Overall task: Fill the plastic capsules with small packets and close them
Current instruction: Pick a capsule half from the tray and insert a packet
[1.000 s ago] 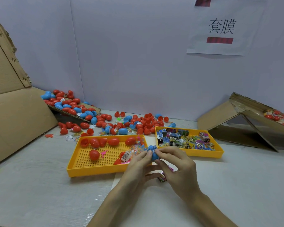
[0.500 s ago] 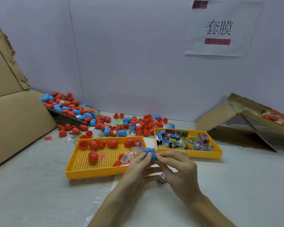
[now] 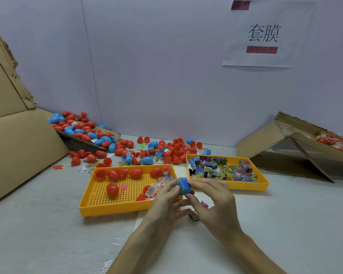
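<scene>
Blue capsule (image 3: 184, 186) is held in the air just off the near-right corner of the perforated yellow tray (image 3: 111, 209), pinched from both sides. The left hand (image 3: 164, 200) has its fingertips curled on the side toward the tray, and the right hand (image 3: 214, 200) clamps the far side between forefinger above and thumb below. A printed packet (image 3: 181, 182) shows at the capsule's upper face. Cannot tell whether it is fully seated or whether the shell is closed. Judgement: the shell is thin, rigid, very light plastic, smooth and rounded, so it is liable to squirt out of a pinch. Best held across its widest girth, with closing force along the long axis. The packet is soft and crinkly, will fold under a fingertip, and may foul the seam if an edge is left proud. Supply packets (image 3: 222, 171) fill the second tray (image 3: 246, 186) right of the perforated tray. One loose packet (image 3: 194, 216) lies on the tabletop (image 3: 48, 234) near its front-right corner, under the hands. Spare capsules (image 3: 166, 149) are heaped behind it.
</scene>
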`<control>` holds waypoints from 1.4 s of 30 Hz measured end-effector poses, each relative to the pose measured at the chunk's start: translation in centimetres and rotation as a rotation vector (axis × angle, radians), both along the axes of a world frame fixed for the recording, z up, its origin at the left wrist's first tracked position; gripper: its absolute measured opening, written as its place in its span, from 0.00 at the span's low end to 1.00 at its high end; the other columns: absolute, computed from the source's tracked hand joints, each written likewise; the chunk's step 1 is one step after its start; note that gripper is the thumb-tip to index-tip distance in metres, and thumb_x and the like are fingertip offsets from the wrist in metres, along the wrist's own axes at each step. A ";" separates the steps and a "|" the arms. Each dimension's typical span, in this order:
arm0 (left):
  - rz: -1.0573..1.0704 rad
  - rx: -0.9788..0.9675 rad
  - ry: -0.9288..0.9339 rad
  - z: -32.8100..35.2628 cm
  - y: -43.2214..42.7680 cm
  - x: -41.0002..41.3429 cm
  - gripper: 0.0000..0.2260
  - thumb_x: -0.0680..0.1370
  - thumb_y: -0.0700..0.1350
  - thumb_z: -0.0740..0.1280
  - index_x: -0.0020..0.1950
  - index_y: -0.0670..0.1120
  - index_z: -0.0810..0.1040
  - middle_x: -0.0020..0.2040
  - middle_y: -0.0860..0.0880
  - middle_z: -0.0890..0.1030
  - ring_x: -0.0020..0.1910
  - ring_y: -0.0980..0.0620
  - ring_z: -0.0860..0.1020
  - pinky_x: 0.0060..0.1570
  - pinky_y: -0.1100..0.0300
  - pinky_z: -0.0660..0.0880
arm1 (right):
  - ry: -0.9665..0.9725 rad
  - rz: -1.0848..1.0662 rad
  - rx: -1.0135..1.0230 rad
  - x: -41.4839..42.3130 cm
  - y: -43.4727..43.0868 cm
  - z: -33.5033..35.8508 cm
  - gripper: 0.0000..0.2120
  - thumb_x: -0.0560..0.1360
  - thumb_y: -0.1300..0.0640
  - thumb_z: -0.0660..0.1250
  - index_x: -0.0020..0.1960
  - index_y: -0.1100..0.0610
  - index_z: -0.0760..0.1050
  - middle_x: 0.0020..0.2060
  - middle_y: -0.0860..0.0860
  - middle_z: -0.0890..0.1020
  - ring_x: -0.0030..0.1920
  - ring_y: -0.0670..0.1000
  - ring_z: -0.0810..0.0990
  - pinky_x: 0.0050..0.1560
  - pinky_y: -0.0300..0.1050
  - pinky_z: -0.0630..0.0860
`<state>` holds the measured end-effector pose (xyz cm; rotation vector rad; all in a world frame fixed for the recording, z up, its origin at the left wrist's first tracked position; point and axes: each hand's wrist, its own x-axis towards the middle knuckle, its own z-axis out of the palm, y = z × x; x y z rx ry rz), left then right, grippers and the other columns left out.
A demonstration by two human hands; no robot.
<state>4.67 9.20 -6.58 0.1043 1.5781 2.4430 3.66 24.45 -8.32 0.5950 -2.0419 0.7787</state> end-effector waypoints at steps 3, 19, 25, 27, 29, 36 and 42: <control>0.022 0.025 0.015 0.1 0.1 0.0 0.18 0.76 0.51 0.67 0.65 0.48 0.77 0.58 0.43 0.83 0.50 0.46 0.84 0.58 0.47 0.79 | 0.021 0.038 -0.001 -0.1 0.0 0.1 0.19 0.66 0.64 0.80 0.56 0.56 0.84 0.50 0.47 0.85 0.53 0.44 0.79 0.50 0.50 0.79; 0.037 0.071 0.001 0.5 -0.4 0.2 0.10 0.83 0.43 0.61 0.62 0.47 0.78 0.49 0.45 0.85 0.47 0.48 0.84 0.48 0.55 0.78 | 0.072 0.174 -0.038 -0.1 0.2 0.1 0.11 0.74 0.58 0.71 0.54 0.60 0.84 0.50 0.51 0.84 0.51 0.50 0.82 0.49 0.45 0.80; 0.021 0.125 -0.018 0.3 -0.6 0.1 0.10 0.83 0.41 0.60 0.61 0.46 0.77 0.55 0.41 0.85 0.52 0.46 0.85 0.53 0.53 0.79 | 0.011 0.138 -0.041 0.1 0.1 0.0 0.20 0.69 0.63 0.77 0.61 0.59 0.82 0.53 0.49 0.84 0.54 0.51 0.83 0.53 0.48 0.81; 0.011 0.138 -0.025 0.3 -0.5 0.1 0.11 0.83 0.43 0.59 0.63 0.46 0.77 0.55 0.40 0.85 0.54 0.43 0.85 0.53 0.52 0.80 | -0.001 0.138 -0.052 0.0 0.1 0.0 0.19 0.69 0.61 0.77 0.60 0.59 0.82 0.53 0.49 0.84 0.54 0.51 0.83 0.53 0.50 0.81; -0.008 0.170 -0.048 0.4 -0.4 0.1 0.13 0.82 0.47 0.61 0.64 0.45 0.77 0.56 0.38 0.84 0.55 0.41 0.84 0.53 0.51 0.80 | 0.014 0.143 -0.045 0.1 0.2 0.0 0.16 0.70 0.59 0.76 0.57 0.60 0.83 0.53 0.50 0.85 0.54 0.50 0.83 0.52 0.52 0.81; -0.005 0.205 -0.031 0.1 -0.5 -0.1 0.14 0.76 0.49 0.66 0.58 0.44 0.78 0.62 0.34 0.80 0.64 0.36 0.78 0.60 0.48 0.77 | 0.059 0.210 -0.028 0.0 0.0 0.0 0.12 0.73 0.59 0.72 0.56 0.59 0.84 0.52 0.50 0.84 0.54 0.49 0.81 0.51 0.45 0.81; -0.017 0.232 -0.011 0.1 -0.5 -0.1 0.10 0.77 0.47 0.65 0.54 0.44 0.78 0.60 0.33 0.80 0.58 0.38 0.81 0.57 0.49 0.79 | 0.073 0.219 -0.029 -0.2 0.1 -0.2 0.14 0.71 0.62 0.75 0.57 0.58 0.84 0.53 0.49 0.83 0.54 0.49 0.81 0.52 0.44 0.80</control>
